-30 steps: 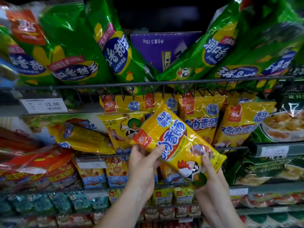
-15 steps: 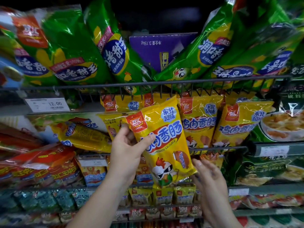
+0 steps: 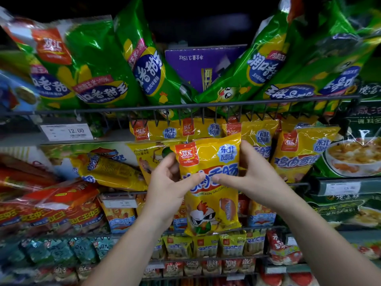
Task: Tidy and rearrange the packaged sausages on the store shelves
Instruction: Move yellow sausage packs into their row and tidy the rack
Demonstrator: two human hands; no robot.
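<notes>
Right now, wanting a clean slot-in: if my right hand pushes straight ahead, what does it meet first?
Likely the yellow sausage packs behind the held pack; the right hand looks near them, but depth is unclear.

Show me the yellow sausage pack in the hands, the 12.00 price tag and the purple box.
yellow sausage pack (image 3: 206, 214): head view, cartoon chicken on its lower front.
12.00 price tag (image 3: 67, 132): head view, its middle.
purple box (image 3: 203, 65): head view, its front face.
</notes>
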